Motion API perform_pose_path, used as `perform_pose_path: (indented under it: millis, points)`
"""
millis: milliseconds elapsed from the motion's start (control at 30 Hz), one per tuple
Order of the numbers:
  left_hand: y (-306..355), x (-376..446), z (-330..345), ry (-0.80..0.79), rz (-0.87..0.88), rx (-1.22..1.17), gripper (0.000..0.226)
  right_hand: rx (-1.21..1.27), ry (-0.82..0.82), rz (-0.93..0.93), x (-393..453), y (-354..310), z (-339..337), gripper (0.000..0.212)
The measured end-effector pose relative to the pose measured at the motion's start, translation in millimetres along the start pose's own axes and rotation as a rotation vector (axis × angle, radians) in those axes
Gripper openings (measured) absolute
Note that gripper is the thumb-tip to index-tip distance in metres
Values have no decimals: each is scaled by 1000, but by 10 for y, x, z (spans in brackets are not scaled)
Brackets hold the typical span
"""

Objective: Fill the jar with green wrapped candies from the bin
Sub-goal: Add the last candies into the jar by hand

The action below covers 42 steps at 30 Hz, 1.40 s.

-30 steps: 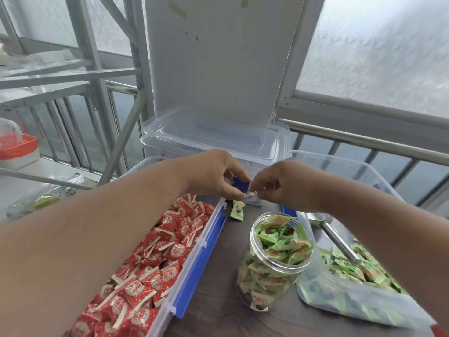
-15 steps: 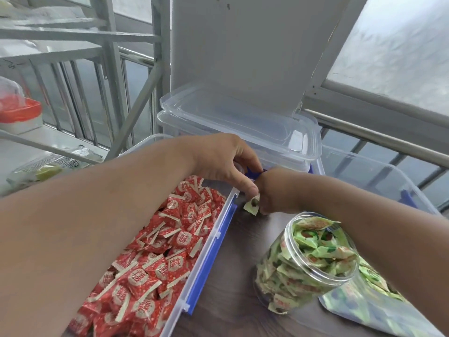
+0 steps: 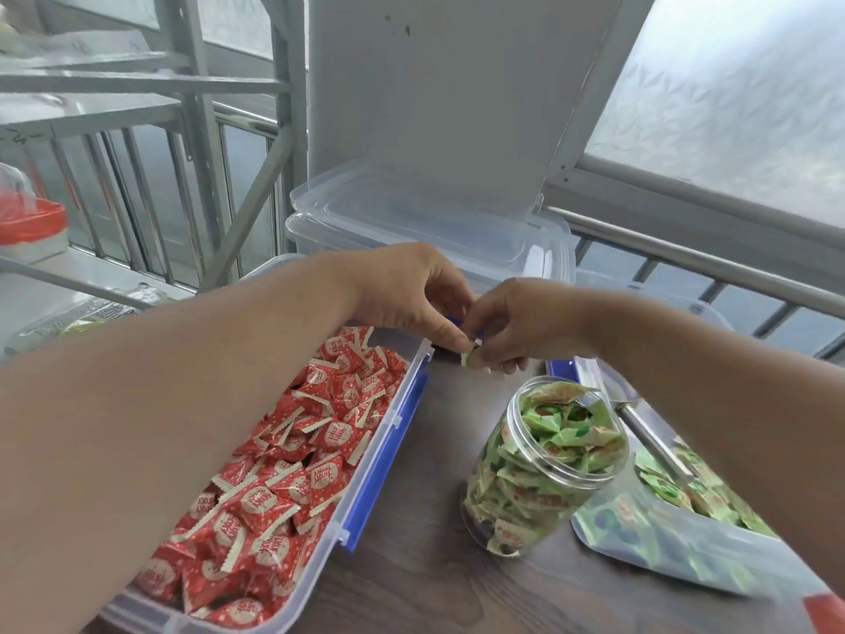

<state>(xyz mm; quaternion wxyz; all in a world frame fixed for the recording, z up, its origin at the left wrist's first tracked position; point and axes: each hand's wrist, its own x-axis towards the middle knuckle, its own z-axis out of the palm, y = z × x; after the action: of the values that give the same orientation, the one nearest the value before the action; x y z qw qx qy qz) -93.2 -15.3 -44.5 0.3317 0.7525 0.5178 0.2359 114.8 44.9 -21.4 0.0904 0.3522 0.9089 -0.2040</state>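
1. Hands: two, meeting above the table just behind the jar. The left hand (image 3: 407, 290) and the right hand (image 3: 516, 322) both curl their fingertips onto one small green candy (image 3: 471, 356), pinched between them; how the grip is shared is hard to tell, since the fingers cover most of it.
2. Containers: one clear jar (image 3: 544, 464), uncapped and tilted, standing on the table between two bins. One bin of green candies (image 3: 686, 546) is just right of it, with one metal scoop handle (image 3: 649, 437) lying inside. One bin of red candies (image 3: 388, 450), with blue latches, sits to the left under the left forearm. Stacked clear lids (image 3: 430, 221) lie behind the hands.
3. Green candies: pale green crinkled wrappers with red and darker green print, heaped up to the jar's rim. The bin's candies look the same, though blurred.
4. Surface and room: a dark wood-grain table (image 3: 434, 565). Behind it stand a grey panel (image 3: 434, 84), metal railings (image 3: 686, 258) and frosted windows (image 3: 731, 93). A red-lidded container (image 3: 27, 221) sits on a ledge at far left.
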Motion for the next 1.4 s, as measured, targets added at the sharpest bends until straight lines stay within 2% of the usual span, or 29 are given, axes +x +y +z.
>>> perform_pose_path:
  millis: [100, 233, 400, 467, 567, 633, 833, 1133, 1300, 1400]
  points:
    - [195, -13, 8, -13, 9, -58, 41, 199, 172, 17, -310, 43, -219, 18]
    - [494, -38, 36, -50, -12, 20, 33, 335, 330, 1, -766, 30, -335, 21]
    - [778, -227, 123, -129, 6, 7, 15, 293, 455, -40, -1273, -46, -262, 17]
    - [814, -312, 215, -132, 3, -34, 25, 241, 473, -46, -1458, -96, -186, 15]
    - [821, -440, 400, -134, 15, -133, 60, 163, 448, -39, -1619, -138, -15, 12]
    - [851, -491, 510, -122, 27, -98, 66, 114, 469, -32, -1659, -136, 82, 12]
    - [1084, -671, 650, -68, 2, 41, 56, 123, 583, -36, -1679, -103, 247, 15]
    - [982, -719, 727, -22, 48, -69, 46, 397, 672, -9, -1713, -92, 453, 13]
    - [899, -614, 734, 81, 102, -76, 27, 400, 702, 11, -1702, -87, 529, 11]
    - [877, -549, 753, 137, 76, -54, 15, 373, 680, 2, -1717, -139, 519, 13]
